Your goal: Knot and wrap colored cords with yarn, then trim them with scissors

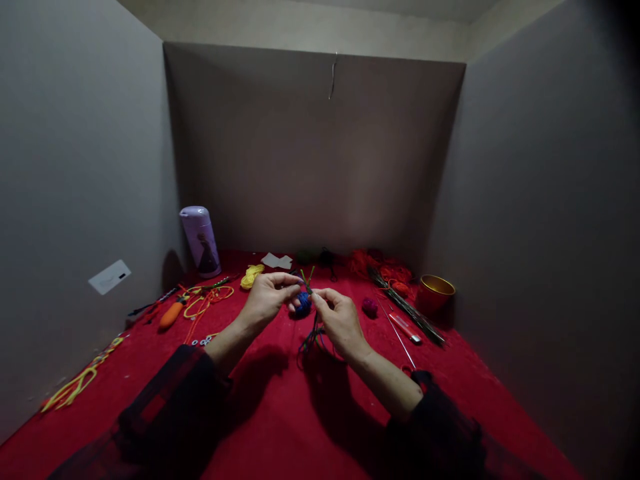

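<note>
Dark sleeves frame both hands above the red worktop [280,427]. Left hand [267,298] and right hand [340,320] pinch, fingertips together, a small blue yarn piece [303,303] held between them, equally near each; loose strands hang downward.

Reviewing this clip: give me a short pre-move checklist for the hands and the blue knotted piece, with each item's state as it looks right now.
1. Both hands on the work: ok. The left hand and right hand meet at the blue knotted piece.
2. Piece held clear of the red cloth: ok, it is raised above it.
3. Loose cord ends hanging free below the piece: ok, though whether they are tangled cannot be told.
4. Green strands standing up from the piece: ok, visible.
5. Grip of the fingertips on a cord: cannot tell, too small and dark.
6. Metal needles within reach at the right: ok, untouched.
</note>
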`<state>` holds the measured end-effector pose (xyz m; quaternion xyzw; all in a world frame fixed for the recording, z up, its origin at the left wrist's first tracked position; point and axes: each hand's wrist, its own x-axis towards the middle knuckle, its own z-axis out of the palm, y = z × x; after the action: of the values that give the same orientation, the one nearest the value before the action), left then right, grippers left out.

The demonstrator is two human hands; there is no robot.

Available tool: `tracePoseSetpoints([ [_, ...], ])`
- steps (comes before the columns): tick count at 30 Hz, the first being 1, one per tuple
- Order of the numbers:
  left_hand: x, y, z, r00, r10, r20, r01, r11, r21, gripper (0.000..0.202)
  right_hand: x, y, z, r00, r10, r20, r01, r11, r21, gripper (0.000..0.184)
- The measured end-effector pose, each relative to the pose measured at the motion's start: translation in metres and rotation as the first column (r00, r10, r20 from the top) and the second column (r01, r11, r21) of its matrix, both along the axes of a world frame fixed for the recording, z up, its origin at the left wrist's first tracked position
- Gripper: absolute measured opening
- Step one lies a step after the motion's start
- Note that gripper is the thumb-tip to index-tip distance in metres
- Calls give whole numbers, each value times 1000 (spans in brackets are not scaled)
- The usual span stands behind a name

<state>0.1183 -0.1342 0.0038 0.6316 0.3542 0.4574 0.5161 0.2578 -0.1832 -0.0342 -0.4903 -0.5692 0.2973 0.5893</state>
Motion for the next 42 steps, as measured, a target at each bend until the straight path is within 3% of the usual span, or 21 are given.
tracePoseSetpoints([
  [3, 0, -2, 2, 997, -19, 69, 20, 1000, -9, 30, -5, 4, -3, 984, 134, -114, -135, 991, -4, 21],
  [6, -1, -2, 3, 994, -3, 111, 4, 1000, -7, 29, -7, 5, -4, 971, 186, -148, -190, 982, -15, 22],
  [10, -2, -1, 3, 994, 17, 107, -17, 1000, -6, 27, -4, 6, -4, 996, 47, -77, -44, 998, 48, 22],
  [12, -3, -1, 3, 994, -9, 106, 10, 1000, -12, 27, -4, 7, -4, 998, 34, -57, -31, 998, 52, 23],
  [17, -4, -3, 5, 993, -28, 117, 30, 999, -18, 25, -8, 9, -9, 972, 210, -109, -209, 978, 21, 25],
  [22, -4, -3, 8, 991, -36, 126, 39, 999, -20, 27, -10, 12, -11, 973, 197, -121, -191, 980, 58, 23],
  [28, -6, -4, 12, 993, -21, 112, 23, 1000, -17, 26, -15, 11, -8, 866, 386, -318, -400, 916, 23, 24],
  [36, -8, -3, 13, 996, 58, 67, -61, 997, 43, 20, -10, 8, -10, 955, 288, -75, -290, 957, -19, 23],
  [42, -7, -1, 9, 997, 70, 33, -73, 995, 75, 18, -9, 6, -11, 967, 233, 107, -236, 972, 9, 17],
])
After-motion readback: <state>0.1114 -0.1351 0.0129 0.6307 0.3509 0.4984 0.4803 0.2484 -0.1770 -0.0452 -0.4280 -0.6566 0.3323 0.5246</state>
